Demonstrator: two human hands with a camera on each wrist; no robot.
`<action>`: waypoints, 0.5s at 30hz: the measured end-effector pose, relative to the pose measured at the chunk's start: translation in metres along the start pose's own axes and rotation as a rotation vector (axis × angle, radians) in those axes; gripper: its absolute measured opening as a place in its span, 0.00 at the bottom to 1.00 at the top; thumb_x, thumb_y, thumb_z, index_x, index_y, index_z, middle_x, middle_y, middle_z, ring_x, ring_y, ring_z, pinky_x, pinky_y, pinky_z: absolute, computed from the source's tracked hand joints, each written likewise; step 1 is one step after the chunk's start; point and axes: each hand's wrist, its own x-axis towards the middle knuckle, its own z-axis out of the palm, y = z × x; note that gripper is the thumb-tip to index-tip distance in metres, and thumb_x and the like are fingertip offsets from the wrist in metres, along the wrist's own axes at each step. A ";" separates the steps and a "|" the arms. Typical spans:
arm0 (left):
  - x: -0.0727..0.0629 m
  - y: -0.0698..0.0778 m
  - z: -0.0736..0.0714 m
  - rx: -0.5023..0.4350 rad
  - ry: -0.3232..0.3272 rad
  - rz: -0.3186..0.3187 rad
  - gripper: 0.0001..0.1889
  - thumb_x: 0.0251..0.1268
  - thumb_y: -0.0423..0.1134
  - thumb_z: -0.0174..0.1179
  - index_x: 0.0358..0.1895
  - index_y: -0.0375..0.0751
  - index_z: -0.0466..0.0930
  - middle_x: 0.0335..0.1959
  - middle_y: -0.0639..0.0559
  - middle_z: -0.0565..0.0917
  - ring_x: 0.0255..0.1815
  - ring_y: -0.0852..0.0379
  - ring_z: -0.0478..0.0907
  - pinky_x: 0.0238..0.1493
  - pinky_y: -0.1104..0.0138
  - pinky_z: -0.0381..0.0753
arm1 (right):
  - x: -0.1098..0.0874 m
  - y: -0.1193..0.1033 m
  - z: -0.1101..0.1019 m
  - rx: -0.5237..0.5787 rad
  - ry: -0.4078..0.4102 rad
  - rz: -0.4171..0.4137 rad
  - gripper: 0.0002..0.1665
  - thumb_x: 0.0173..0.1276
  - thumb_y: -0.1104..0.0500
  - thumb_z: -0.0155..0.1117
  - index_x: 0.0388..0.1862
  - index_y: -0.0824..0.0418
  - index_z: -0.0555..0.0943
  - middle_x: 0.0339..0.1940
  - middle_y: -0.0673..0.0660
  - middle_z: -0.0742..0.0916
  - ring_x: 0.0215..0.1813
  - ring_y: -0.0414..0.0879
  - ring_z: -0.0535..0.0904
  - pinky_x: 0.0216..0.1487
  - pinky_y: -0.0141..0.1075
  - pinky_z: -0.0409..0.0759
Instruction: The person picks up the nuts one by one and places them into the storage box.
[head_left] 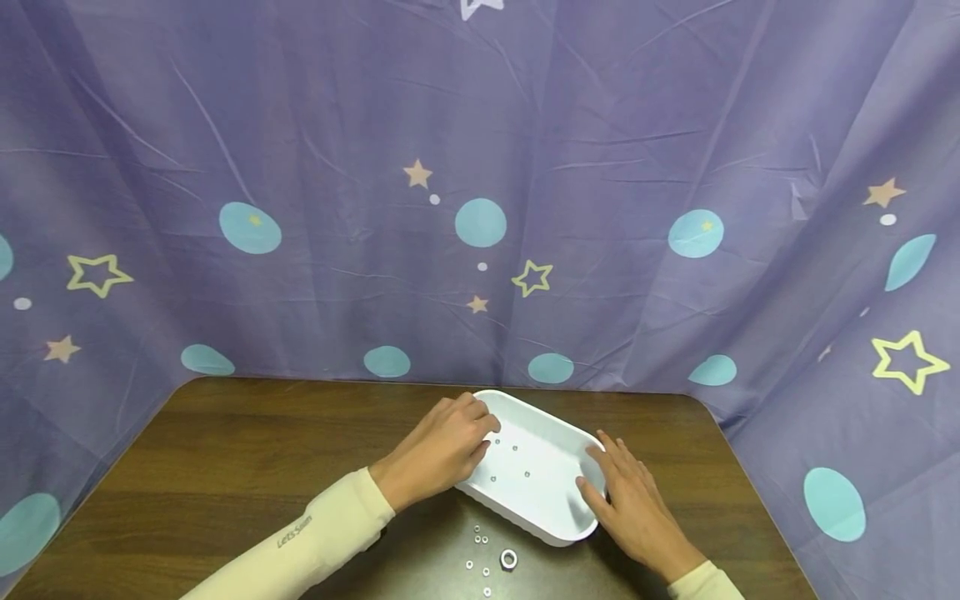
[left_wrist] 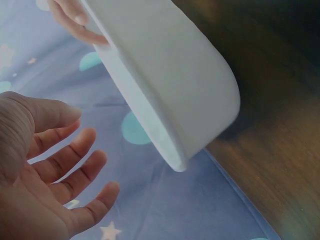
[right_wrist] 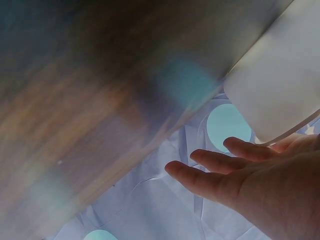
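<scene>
A white rectangular tray (head_left: 534,467) lies slantwise on the table, with several small metal nuts (head_left: 527,474) spread over its floor. My left hand (head_left: 453,442) hovers at the tray's left end, fingers loosely bent; the left wrist view shows that hand (left_wrist: 55,160) holding nothing, apart from the tray's wall (left_wrist: 175,75). At the opposite end, my right hand (head_left: 633,504) has its fingers spread along the rim, thumb over the inside. In the right wrist view those fingers (right_wrist: 210,182) are nearly straight beside the tray (right_wrist: 280,75); whether they touch it I cannot tell.
In front of the tray, one larger hex nut (head_left: 508,559) lies on the brown wooden table (head_left: 247,467) beside several small nuts (head_left: 477,539). A purple curtain (head_left: 337,208) with stars and dots hangs behind the table and along both sides.
</scene>
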 end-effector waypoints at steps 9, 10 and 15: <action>-0.022 0.022 -0.015 -0.021 0.077 0.046 0.14 0.57 0.35 0.79 0.45 0.48 0.86 0.41 0.56 0.85 0.47 0.55 0.82 0.44 0.61 0.81 | 0.000 0.000 0.000 0.006 -0.009 0.001 0.33 0.83 0.44 0.63 0.75 0.64 0.80 0.82 0.70 0.74 0.82 0.75 0.67 0.71 0.79 0.66; -0.025 0.025 -0.015 -0.021 0.077 0.046 0.15 0.57 0.35 0.79 0.45 0.49 0.86 0.41 0.57 0.85 0.47 0.56 0.82 0.43 0.62 0.81 | 0.000 0.000 0.001 0.007 -0.009 0.001 0.33 0.83 0.44 0.63 0.75 0.64 0.80 0.82 0.70 0.74 0.82 0.75 0.67 0.71 0.79 0.67; -0.041 0.037 -0.015 -0.020 0.071 0.053 0.15 0.57 0.34 0.79 0.44 0.50 0.85 0.41 0.58 0.83 0.46 0.57 0.81 0.45 0.62 0.81 | 0.000 0.000 0.000 0.006 -0.002 0.001 0.33 0.83 0.44 0.64 0.75 0.64 0.80 0.82 0.70 0.75 0.81 0.75 0.68 0.71 0.79 0.67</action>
